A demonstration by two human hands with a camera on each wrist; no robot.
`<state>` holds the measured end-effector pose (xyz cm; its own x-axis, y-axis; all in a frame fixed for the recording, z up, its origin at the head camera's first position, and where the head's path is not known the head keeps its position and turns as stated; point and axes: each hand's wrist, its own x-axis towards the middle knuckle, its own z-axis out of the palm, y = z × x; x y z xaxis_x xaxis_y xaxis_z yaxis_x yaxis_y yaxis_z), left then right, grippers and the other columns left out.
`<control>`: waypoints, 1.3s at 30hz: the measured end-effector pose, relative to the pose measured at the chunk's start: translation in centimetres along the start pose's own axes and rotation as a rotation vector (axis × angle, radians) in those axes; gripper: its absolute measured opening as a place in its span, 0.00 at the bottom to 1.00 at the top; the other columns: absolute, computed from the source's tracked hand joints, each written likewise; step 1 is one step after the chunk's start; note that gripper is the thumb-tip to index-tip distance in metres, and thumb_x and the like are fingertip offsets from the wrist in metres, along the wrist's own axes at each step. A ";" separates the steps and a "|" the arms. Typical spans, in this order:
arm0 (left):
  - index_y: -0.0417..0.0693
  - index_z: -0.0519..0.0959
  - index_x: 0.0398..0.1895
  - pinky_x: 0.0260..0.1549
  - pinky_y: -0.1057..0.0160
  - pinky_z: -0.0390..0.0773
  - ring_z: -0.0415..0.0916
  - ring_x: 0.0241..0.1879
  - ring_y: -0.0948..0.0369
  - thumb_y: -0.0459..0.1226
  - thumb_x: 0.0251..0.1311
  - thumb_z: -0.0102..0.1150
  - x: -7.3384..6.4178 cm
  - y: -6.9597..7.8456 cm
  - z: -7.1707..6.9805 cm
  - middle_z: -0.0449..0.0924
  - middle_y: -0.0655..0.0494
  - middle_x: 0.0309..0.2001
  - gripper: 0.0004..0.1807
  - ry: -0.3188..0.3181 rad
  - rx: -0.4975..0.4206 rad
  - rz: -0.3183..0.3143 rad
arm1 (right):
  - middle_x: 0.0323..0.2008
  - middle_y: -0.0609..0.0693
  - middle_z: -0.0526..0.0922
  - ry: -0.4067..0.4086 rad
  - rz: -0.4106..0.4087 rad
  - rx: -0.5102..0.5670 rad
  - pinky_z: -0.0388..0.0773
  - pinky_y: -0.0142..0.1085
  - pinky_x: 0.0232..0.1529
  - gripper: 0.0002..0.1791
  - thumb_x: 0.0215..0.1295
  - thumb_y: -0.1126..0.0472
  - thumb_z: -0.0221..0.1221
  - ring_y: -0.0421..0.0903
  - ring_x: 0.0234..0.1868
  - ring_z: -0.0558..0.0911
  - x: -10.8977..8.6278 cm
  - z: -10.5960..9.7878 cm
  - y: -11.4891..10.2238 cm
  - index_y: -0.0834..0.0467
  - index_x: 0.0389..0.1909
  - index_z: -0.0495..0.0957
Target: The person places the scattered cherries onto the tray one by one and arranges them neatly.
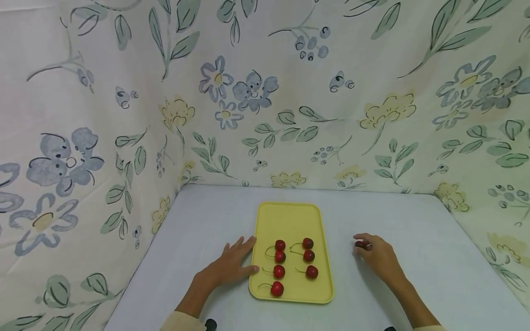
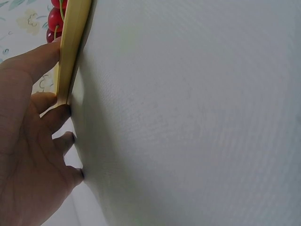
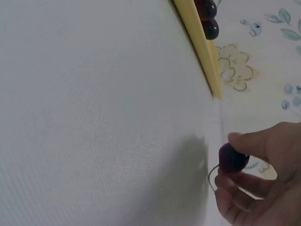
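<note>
A yellow tray (image 1: pixel 290 218) lies on the white table, bearing several red cherries (image 1: pixel 279 271) with thin stems. They form two columns, the right one made of three darker cherries (image 1: pixel 312 272). My left hand (image 1: pixel 232 264) rests at the tray's left edge with fingers spread; in the left wrist view the thumb and a fingertip touch the tray's rim (image 2: pixel 73 42). Off to the right of the tray, my right hand (image 1: pixel 378 257) pinches a dark red cherry (image 3: pixel 233 158) between thumb and fingers, its green stem curving down. That cherry is held apart from the tray.
The white tabletop (image 1: pixel 219 216) extends on both sides of the tray. A floral cloth (image 1: pixel 265 151) hangs behind the table and along its left and right sides. The far part of the tray is bare yellow.
</note>
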<state>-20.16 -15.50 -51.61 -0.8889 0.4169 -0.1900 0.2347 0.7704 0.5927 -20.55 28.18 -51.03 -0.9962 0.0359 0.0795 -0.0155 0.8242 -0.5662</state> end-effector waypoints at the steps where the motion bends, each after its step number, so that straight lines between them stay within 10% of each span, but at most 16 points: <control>1: 0.49 0.55 0.86 0.80 0.31 0.39 0.45 0.85 0.43 0.59 0.69 0.63 0.0 0.0 0.0 0.56 0.50 0.84 0.50 -0.001 0.004 0.000 | 0.46 0.59 0.86 0.014 -0.009 0.002 0.78 0.36 0.34 0.17 0.69 0.65 0.68 0.51 0.42 0.81 -0.1 -0.1 0.0 0.62 0.57 0.85; 10: 0.49 0.55 0.86 0.80 0.31 0.39 0.45 0.85 0.43 0.59 0.70 0.62 0.1 0.1 0.0 0.56 0.50 0.84 0.49 0.001 0.014 -0.003 | 0.48 0.61 0.88 0.105 -0.054 0.073 0.87 0.44 0.43 0.19 0.65 0.68 0.71 0.59 0.47 0.89 -1.1 -0.9 0.2 0.65 0.56 0.82; 23: 0.47 0.55 0.86 0.79 0.29 0.40 0.45 0.85 0.42 0.59 0.70 0.63 0.0 0.0 0.1 0.57 0.48 0.84 0.50 0.007 0.012 0.013 | 0.50 0.61 0.89 0.067 0.004 0.133 0.84 0.30 0.38 0.21 0.67 0.60 0.73 0.58 0.49 0.89 -2.0 -1.3 0.1 0.63 0.57 0.80; 39: 0.49 0.54 0.86 0.80 0.30 0.39 0.44 0.85 0.43 0.60 0.70 0.62 0.1 -0.3 0.2 0.56 0.49 0.84 0.50 0.003 0.011 0.019 | 0.47 0.52 0.90 0.065 -0.054 0.148 0.81 0.21 0.43 0.18 0.70 0.59 0.70 0.40 0.44 0.87 -2.8 -0.8 0.1 0.58 0.58 0.84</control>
<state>-20.26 -15.60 -51.95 -0.8851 0.4305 -0.1766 0.2560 0.7675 0.5878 -17.74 28.60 -50.60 -0.9860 0.0340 0.1634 -0.0863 0.7341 -0.6736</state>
